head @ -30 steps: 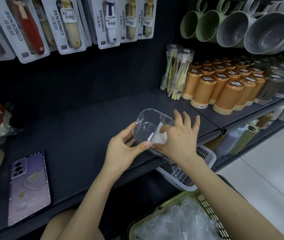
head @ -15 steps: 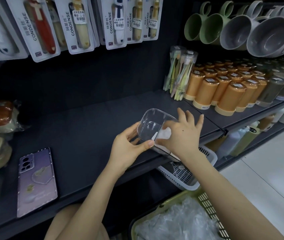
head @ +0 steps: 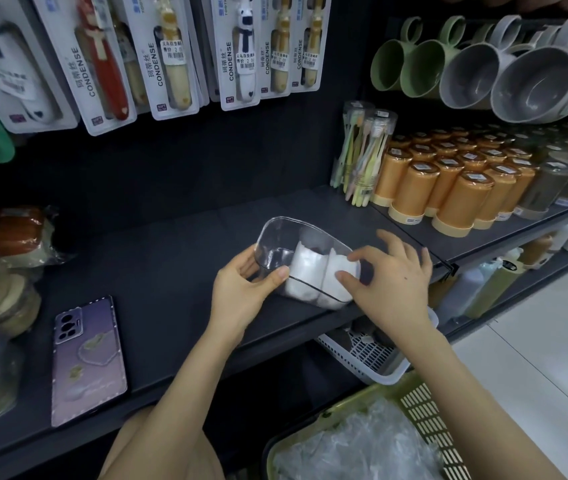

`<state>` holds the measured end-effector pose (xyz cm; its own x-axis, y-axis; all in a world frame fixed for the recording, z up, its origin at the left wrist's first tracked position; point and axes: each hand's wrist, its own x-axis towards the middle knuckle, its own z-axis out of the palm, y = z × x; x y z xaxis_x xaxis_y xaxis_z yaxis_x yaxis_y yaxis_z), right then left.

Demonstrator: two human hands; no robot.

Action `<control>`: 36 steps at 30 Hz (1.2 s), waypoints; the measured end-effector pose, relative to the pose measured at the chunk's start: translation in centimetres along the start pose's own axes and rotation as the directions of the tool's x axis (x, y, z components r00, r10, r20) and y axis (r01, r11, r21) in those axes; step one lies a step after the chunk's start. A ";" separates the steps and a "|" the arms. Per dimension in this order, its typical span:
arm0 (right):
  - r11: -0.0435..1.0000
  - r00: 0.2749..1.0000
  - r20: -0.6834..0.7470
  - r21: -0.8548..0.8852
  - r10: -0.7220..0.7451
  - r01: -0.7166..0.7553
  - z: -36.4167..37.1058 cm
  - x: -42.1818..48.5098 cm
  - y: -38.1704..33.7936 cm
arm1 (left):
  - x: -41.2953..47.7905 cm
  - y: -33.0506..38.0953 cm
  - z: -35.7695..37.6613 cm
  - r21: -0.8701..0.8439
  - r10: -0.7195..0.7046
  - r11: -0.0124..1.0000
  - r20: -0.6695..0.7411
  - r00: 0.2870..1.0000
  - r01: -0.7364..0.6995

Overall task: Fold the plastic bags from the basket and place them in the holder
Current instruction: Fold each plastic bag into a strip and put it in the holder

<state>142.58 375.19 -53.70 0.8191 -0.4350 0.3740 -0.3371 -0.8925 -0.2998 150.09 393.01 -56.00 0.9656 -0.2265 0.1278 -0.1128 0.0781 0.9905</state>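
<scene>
Left hand [head: 241,296] grips the left end of the clear holder [head: 275,237], thumb across its front wall. Right hand [head: 391,289], fingers spread, touches the holder's right end with thumb and forefinger. Two folded bags [head: 301,277] stand side by side inside. The holder sits near the shelf's [head: 171,258] front edge; a phone [head: 87,358] lies toward the left. Below, a basket [head: 421,407] holds loose bags [head: 362,452].

My right hand [head: 393,285] has come out of the holder [head: 275,233]. Before, its fingers were inside, pushing something white down. Now the fingers are spread wide, and only the thumb and one finger touch the holder's side. Two folded bags [head: 305,271] now show, standing side by side in it.
</scene>
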 end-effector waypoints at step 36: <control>0.923 0.417 0.858 -0.371 0.299 0.102 16.5 -23.1 13.4 | -2.4 -4.9 -2.5 0.967 -0.234 0.105 0.253 0.939 -0.234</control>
<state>126.76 375.28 -80.85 0.6394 -0.3453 -0.6869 -0.3999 -0.9125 0.0865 148.87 395.59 -61.26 0.8737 -0.4762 -0.0993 -0.4643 -0.8772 0.1221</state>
